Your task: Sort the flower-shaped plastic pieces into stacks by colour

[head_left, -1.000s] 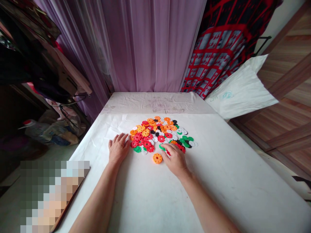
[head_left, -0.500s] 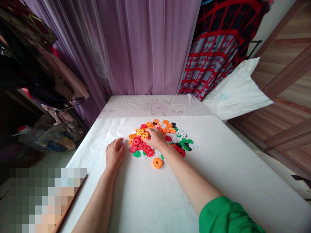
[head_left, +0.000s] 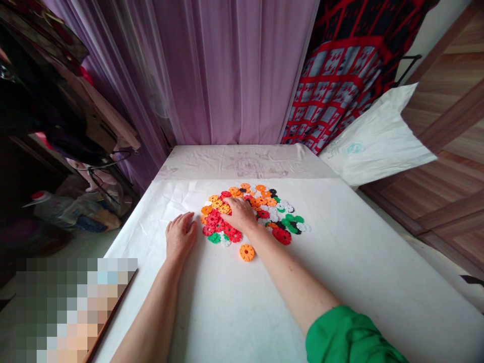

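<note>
Flower-shaped plastic discs, slotted round the rim, lie in a loose heap; they are red (head_left: 213, 220), yellow (head_left: 216, 203), orange (head_left: 260, 200), green (head_left: 214, 237), white (head_left: 280, 206) and black. My right hand (head_left: 239, 214) rests over the heap's middle, its thumb and index finger apart beside yellow and red discs; the other fingertips are hidden. Left of the heap, my left hand (head_left: 181, 235) lies on the white tabletop with fingers stretched out, holding nothing. Nearer to me than the heap is an orange disc stack (head_left: 247, 252) with a hole in its centre.
The white-covered table (head_left: 227, 312) reaches back to a purple curtain (head_left: 227, 75). A white sack (head_left: 381, 143) stands at its right rear corner. Clothes hang on a rack at left, above a plastic bottle (head_left: 47, 206). A wooden door or cabinet (head_left: 446, 141) is on the right.
The view has shifted slightly. My right hand stays over the heap with hardly any movement, and my left hand still rests on the table.
</note>
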A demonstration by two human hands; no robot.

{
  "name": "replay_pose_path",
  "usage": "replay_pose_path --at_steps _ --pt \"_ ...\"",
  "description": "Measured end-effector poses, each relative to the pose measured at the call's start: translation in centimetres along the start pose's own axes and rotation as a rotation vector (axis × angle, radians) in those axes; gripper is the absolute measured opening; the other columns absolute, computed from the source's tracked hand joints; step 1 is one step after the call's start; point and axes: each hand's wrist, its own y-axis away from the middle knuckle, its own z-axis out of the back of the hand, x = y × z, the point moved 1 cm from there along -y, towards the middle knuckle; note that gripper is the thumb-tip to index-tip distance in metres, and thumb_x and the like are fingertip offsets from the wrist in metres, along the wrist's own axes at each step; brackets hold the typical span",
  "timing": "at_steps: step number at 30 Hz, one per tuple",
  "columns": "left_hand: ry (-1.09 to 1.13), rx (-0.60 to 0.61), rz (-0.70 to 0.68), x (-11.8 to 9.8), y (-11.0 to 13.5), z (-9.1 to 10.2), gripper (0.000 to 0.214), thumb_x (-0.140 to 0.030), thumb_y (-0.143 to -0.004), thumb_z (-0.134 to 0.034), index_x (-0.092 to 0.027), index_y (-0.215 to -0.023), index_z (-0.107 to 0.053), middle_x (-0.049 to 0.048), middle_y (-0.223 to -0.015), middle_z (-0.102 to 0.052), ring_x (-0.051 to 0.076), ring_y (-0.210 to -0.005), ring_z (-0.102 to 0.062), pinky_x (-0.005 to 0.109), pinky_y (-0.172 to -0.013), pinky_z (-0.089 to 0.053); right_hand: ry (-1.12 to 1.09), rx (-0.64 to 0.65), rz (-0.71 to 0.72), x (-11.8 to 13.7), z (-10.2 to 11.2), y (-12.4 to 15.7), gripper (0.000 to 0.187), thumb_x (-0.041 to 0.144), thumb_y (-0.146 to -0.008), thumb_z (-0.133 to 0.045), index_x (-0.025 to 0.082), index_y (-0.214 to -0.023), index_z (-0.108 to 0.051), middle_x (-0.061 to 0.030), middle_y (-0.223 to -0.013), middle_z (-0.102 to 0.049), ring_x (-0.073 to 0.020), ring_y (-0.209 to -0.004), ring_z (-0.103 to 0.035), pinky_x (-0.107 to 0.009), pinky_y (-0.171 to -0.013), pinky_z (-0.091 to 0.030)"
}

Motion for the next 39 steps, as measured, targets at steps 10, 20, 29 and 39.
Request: replay_pose_path --at_steps 10,20,29,39 --pt "0.001 0.0 -0.002 0.0 0.0 0.0 0.036 -0.03 -0.088 -0.048 -0.023 -0.118 -0.066 0.0076 -0.125 -0.07 0.026 -0.124 -0.058 0.047 -0.106 -0.042 -0.266 -0.152 -0.112 -1.5 1.7 1.8 0.046 0.018 -0.074 -0.069 0.023 -0.119 -0.062 -0.0058 -0.114 -0.072 -0.0225 -0.107 -0.065 -0.04 -0.098 -0.05" --pt "-0.017 0.02 0.008 -0.4 0.1 0.1 0.037 -0.03 -0.089 -0.047 -0.023 -0.12 -0.067 0.0081 -0.127 -0.069 0.028 -0.127 -0.056 0.05 -0.108 -0.039 -0.347 -0.236 -0.05 -1.9 2.4 15.0 0.051 0.019 -0.076 -0.064 0.024 -0.127 -0.056 -0.0068 -0.112 -0.073 -0.0216 -0.102 -0.068 -0.036 -0.089 -0.055" --pt "-0.023 0.031 0.002 -0.2 0.1 0.1 0.037 -0.03 -0.089 -0.048 -0.024 -0.121 -0.067 0.0082 -0.127 -0.069 0.028 -0.128 -0.055 0.05 -0.109 -0.038 -0.151 -0.246 0.014 -1.2 1.4 14.8 0.047 0.017 -0.076 -0.064 0.022 -0.122 -0.059 -0.008 -0.109 -0.072 -0.0245 -0.099 -0.067 -0.038 -0.087 -0.055" --pt "-0.008 0.03 0.001 -0.4 0.2 0.3 0.037 -0.03 -0.089 -0.047 -0.023 -0.12 -0.066 0.0078 -0.129 -0.068 0.027 -0.128 -0.055 0.048 -0.109 -0.038 -0.137 -0.199 0.01 -1.2 1.3 14.9 0.049 0.019 -0.077 -0.065 0.021 -0.125 -0.058 -0.0088 -0.11 -0.071 -0.026 -0.101 -0.065 -0.04 -0.088 -0.053"
